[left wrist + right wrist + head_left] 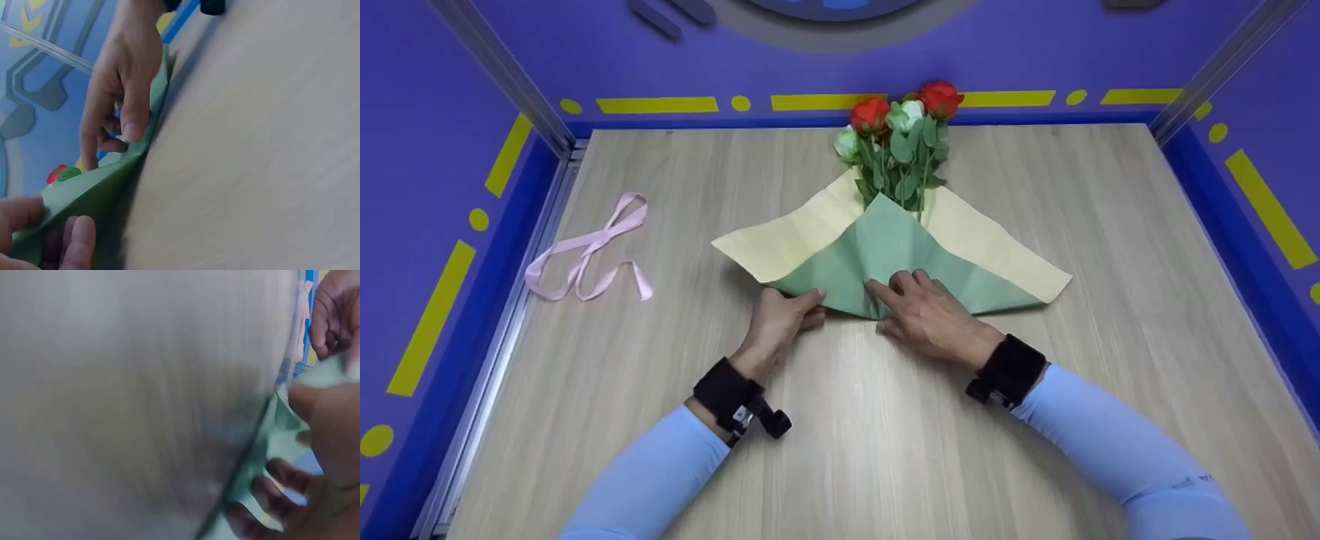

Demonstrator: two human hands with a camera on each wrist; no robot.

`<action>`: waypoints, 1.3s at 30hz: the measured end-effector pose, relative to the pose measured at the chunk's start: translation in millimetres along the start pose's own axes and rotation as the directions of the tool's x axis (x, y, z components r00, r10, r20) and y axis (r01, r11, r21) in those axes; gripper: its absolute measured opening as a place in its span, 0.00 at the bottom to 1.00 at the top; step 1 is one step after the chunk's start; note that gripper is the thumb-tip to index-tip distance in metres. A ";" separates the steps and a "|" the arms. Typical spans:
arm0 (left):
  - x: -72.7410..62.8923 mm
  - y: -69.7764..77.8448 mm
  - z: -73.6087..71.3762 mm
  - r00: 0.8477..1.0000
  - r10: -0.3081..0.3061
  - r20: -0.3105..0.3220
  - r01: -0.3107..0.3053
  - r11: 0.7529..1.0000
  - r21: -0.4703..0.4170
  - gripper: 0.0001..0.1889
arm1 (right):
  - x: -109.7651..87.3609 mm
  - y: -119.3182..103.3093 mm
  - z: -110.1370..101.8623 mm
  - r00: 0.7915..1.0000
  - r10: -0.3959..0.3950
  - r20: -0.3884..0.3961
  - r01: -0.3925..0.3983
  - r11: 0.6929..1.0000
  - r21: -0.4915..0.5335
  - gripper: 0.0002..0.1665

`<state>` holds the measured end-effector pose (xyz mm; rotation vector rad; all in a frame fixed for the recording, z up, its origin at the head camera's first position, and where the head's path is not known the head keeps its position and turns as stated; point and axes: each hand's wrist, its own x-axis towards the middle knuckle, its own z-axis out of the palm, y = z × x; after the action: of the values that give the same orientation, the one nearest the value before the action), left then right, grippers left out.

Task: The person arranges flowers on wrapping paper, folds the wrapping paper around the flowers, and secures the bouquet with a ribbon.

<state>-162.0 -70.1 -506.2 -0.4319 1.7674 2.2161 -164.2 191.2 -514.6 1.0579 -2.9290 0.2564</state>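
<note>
Wrapping paper, green [885, 236] on its folded-up front and cream [795, 232] on the inside, lies around a bunch of artificial roses. Two red roses [871, 116] and pale ones [847, 144] stick out at the far end above green leaves [903, 169]. My left hand [780, 321] pinches the near edge left of centre, thumb over the paper and fingers beneath. My right hand [928, 316] pinches a crease at the middle of the near edge. In the left wrist view, the green paper [107, 180] stands raised between both hands.
A loosely looped pink ribbon [596, 240] lies on the wooden table [847, 442] to the left. Blue-purple panels [1035, 45] with yellow marks close off the back and sides. The flower heads reach close to the back panel.
</note>
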 end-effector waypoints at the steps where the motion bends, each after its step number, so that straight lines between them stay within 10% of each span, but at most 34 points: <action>1: 1.3 -1.6 0.1 1.000 0.000 -0.009 0.000 1.000 0.006 0.21 | -0.9 0.6 -1.1 1.000 -0.014 0.018 0.014 1.000 -0.010 0.38; 13: 7.4 -5.4 3.7 0.999 0.032 0.033 -0.038 0.979 0.199 0.24 | -9.3 4.7 -3.6 0.995 -0.091 0.049 0.097 0.988 -0.117 0.33; 20: 11.8 -7.7 24.5 0.980 0.184 0.077 -0.196 0.817 0.542 0.19 | -11.3 4.0 -3.4 0.995 -0.082 0.065 0.090 0.986 -0.138 0.31; 25: 13.5 -8.2 40.1 0.960 0.255 0.116 -0.270 0.726 0.632 0.26 | -12.8 2.9 -2.7 0.995 -0.046 0.086 0.054 0.994 -0.096 0.31; 30: 17.9 -7.5 55.7 0.918 0.339 0.206 -0.392 0.697 0.600 0.48 | -14.5 3.2 -0.7 0.995 -0.039 0.093 0.049 0.993 -0.106 0.33; 39: 13.2 -6.7 67.5 0.889 0.367 0.274 -0.458 0.678 0.575 0.41 | -15.2 3.4 -1.0 0.996 -0.047 0.070 0.053 0.994 -0.094 0.34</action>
<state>-175.7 -2.5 -503.2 0.3033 2.5568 1.6449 -154.7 203.6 -515.2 1.1464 -2.9344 0.0803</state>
